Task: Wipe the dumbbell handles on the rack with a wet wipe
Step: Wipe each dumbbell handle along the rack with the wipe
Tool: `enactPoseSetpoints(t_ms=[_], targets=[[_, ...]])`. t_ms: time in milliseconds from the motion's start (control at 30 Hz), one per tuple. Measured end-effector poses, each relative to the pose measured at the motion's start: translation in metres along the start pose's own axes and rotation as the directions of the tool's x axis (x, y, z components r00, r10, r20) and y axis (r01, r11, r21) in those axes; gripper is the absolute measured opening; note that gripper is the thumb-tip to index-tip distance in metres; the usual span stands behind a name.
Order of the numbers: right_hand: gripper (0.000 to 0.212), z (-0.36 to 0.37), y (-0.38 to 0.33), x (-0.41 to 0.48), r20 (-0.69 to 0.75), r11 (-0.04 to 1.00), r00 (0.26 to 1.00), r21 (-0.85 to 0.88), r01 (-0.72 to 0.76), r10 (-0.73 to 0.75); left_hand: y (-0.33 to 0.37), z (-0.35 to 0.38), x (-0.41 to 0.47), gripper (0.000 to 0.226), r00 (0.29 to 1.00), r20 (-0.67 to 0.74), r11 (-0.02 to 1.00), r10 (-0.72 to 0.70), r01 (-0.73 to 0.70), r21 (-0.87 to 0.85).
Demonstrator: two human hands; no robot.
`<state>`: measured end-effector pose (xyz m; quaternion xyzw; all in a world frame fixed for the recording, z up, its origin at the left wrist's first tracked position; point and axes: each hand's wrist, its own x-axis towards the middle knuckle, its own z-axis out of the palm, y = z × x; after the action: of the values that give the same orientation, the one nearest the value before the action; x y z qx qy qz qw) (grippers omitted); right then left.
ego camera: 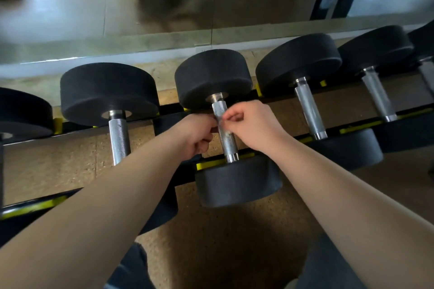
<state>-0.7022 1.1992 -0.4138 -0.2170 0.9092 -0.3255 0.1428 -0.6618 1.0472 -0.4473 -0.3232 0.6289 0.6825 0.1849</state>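
**A:** From the head camera, which way does the dumbbell handle [229, 145] run?

**B:** Its long axis points away from the person, from the near head [238, 182] at the bottom to the far head [212, 76] by the mirror [164, 7], leaning a little leftward as it goes. The dumbbell lies across the two black-and-yellow rails of the rack [357, 129], in the middle of the row.

**A:** And the hands?

**B:** One on each side of it, meeting at the upper half of the bar. The left hand [196, 134] is against the handle's left side with its fingers curled in; I cannot tell what it holds. The right hand [252, 124] comes in from the right, with thumb and forefinger nipped together right at the metal.

**A:** The wet wipe [226, 133]?

**B:** Only a small pale scrap shows, lying on the handle just under the right fingertips, between the two hands. The rest is hidden.

**A:** Anything alongside?

**B:** More dumbbells, one to the left [119, 141] and one to the right [310, 112], their handles roughly parallel to this one and apart from both hands.
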Motion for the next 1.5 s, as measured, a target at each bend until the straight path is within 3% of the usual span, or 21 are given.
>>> enactPoseSetpoints(t_ms=[100, 167, 267, 333, 367, 433, 500, 567, 667, 733, 867, 933, 1000, 1100, 1200, 1267, 1400, 1467, 1500], targets=[[0.016, 0.008, -0.005, 0.012, -0.138, 0.997, 0.990, 0.064, 0.048, -0.039, -0.002, 0.000, -0.006, 0.030, 1.000, -0.001, 0.999, -0.020, 0.020, -0.045], [0.015, 0.005, -0.008, 0.010, -0.115, 0.996, 0.993, 0.071, 0.047, -0.039, -0.003, -0.001, -0.009, 0.032, 0.999, 0.027, 0.999, -0.032, 0.033, -0.042], [0.010, -0.011, -0.008, -0.004, 0.167, 0.998, 0.986, -0.063, 0.004, 0.006, -0.003, -0.002, -0.010, 0.034, 0.997, 0.065, 0.998, -0.046, 0.049, -0.046], [0.010, -0.020, -0.007, -0.013, 0.395, 0.975, 0.915, -0.221, 0.015, 0.076, -0.004, -0.003, -0.009, 0.035, 0.997, 0.058, 0.997, -0.053, 0.056, -0.051], [0.011, -0.022, -0.007, -0.015, 0.443, 0.967, 0.892, -0.253, 0.028, 0.090, -0.004, -0.002, -0.009, 0.035, 0.997, 0.053, 0.997, -0.054, 0.057, -0.054], [0.010, -0.020, -0.007, -0.009, 0.381, 0.978, 0.924, -0.204, 0.053, 0.029, -0.004, -0.001, -0.009, 0.035, 0.997, 0.051, 0.995, -0.056, 0.060, -0.077], [0.012, -0.013, -0.007, 0.004, 0.173, 0.997, 0.985, -0.061, 0.037, -0.026, -0.003, -0.001, -0.009, 0.032, 0.997, 0.039, 0.991, -0.069, 0.073, -0.109], [0.014, -0.006, -0.010, 0.015, 0.008, 0.997, 1.000, 0.075, 0.002, -0.003, -0.002, -0.004, -0.008, 0.029, 0.996, 0.030, 0.987, -0.080, 0.083, -0.137], [0.022, 0.002, -0.004, 0.019, -0.051, 0.981, 0.994, 0.178, -0.082, 0.093, 0.001, -0.004, -0.006, 0.020, 0.996, 0.045, 0.985, -0.080, 0.086, -0.150], [0.024, 0.000, 0.001, 0.010, 0.034, 0.978, 0.986, 0.128, -0.165, 0.162, 0.001, -0.003, -0.006, 0.015, 0.997, 0.034, 0.987, -0.075, 0.079, -0.139], [0.019, -0.019, 0.005, -0.009, 0.344, 0.977, 0.915, -0.048, -0.207, 0.211, 0.000, -0.002, -0.002, 0.016, 0.998, 0.004, 0.993, -0.056, 0.056, -0.105], [0.019, -0.021, 0.007, -0.007, 0.388, 0.969, 0.888, -0.086, -0.232, 0.247, -0.002, -0.002, 0.002, 0.017, 0.998, 0.005, 0.994, -0.058, 0.058, -0.098], [0.021, -0.015, 0.008, 0.001, 0.397, 0.947, 0.870, 0.004, -0.320, 0.292, -0.003, -0.003, 0.003, 0.018, 0.998, 0.010, 0.994, -0.059, 0.060, -0.097], [0.036, 0.005, 0.012, 0.019, 0.302, 0.801, 0.878, 0.374, -0.468, 0.372, -0.003, -0.002, 0.001, 0.020, 0.999, 0.006, 0.995, -0.048, 0.049, -0.082], [0.043, 0.015, 0.015, 0.030, 0.283, 0.702, 0.885, 0.539, -0.466, 0.370, -0.004, -0.001, 0.002, 0.025, 1.000, -0.025, 0.998, 0.014, -0.016, -0.057], [0.041, 0.010, 0.022, 0.028, 0.375, 0.741, 0.870, 0.473, -0.476, 0.320, -0.004, -0.002, 0.002, 0.030, 0.997, -0.039, 0.997, 0.071, -0.073, -0.040], [0.033, -0.015, 0.028, 0.017, 0.643, 0.891, 0.726, 0.148, -0.428, 0.242, -0.002, -0.004, 0.001, 0.031, 0.996, -0.043, 0.997, 0.073, -0.074, -0.030], [0.031, -0.016, 0.025, 0.020, 0.632, 0.909, 0.740, 0.129, -0.397, 0.233, -0.003, -0.004, 0.002, 0.029, 0.998, -0.039, 0.998, 0.056, -0.057, -0.035], [0.031, -0.013, 0.022, 0.024, 0.588, 0.890, 0.778, 0.202, -0.408, 0.223, -0.004, -0.004, 0.002, 0.028, 0.998, -0.036, 0.998, 0.053, -0.054, -0.042]])
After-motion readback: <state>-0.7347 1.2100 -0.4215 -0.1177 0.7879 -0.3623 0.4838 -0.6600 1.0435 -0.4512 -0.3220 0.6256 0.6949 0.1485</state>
